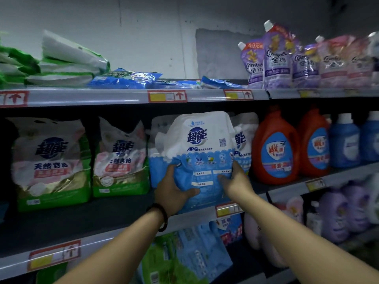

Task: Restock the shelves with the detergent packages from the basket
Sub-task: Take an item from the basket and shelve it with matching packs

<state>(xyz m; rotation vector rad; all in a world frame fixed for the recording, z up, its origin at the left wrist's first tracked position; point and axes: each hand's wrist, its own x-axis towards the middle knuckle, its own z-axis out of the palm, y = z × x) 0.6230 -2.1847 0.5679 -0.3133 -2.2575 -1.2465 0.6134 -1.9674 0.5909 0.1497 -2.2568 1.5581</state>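
Gripping a white-and-blue plastic detergent powder bag (pixel 201 152) from both sides, we hold it upright at the front edge of the dark middle shelf (pixel 102 222), its printed face turned toward us. Our left hand (pixel 174 193) clasps the lower left side, thumb laid across the front. Our right hand (pixel 235 181) clasps the lower right side, thumb pointing up along the edge. We cannot tell whether the base rests on the shelf. A dark beaded bracelet (pixel 162 218) circles the left wrist.

Just behind the bag, to its right, stands a matching white-and-blue bag (pixel 244 144). To the left stand two white, pink and green powder bags (pixel 51 160). To the right stand two red plastic jugs (pixel 274 148), then blue bottles (pixel 344 140). Flat blue packets (pixel 127 78) lie on the top shelf (pixel 92 97), with purple spouted pouches (pixel 274 58) upright at its right.
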